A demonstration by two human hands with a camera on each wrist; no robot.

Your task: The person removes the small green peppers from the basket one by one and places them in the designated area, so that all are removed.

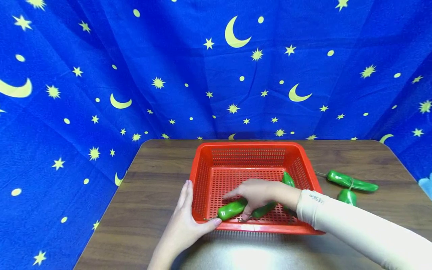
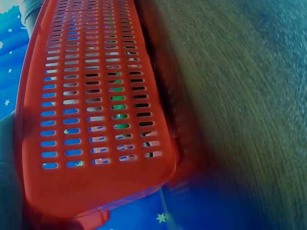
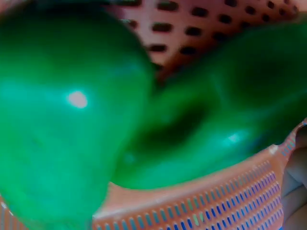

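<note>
A red plastic basket (image 1: 254, 227) with slotted walls stands on the table, holding several green chili peppers. My left hand (image 1: 187, 221) spans its front left corner from outside, straight fingers along the left side and thumb over the front rim. Inside the basket, my right hand (image 1: 258, 193) reaches down with thumb and fingers around a green chili pepper (image 1: 232, 209) near the front left. Another pepper (image 1: 264, 210) lies under the palm, partly hidden. A third pepper (image 1: 288, 179) leans at the right wall. Close up, two peppers fill the right wrist view, one pepper (image 3: 62, 124) overlapping the other.
Right of the basket, one long green pepper (image 1: 352, 182) and a shorter pepper (image 1: 347, 197) lie on the wooden table (image 1: 162, 165). A shiny patch of surface (image 1: 243, 255) is in front of the basket. Blue cloth (image 1: 202, 75) with stars and moons hangs behind the table.
</note>
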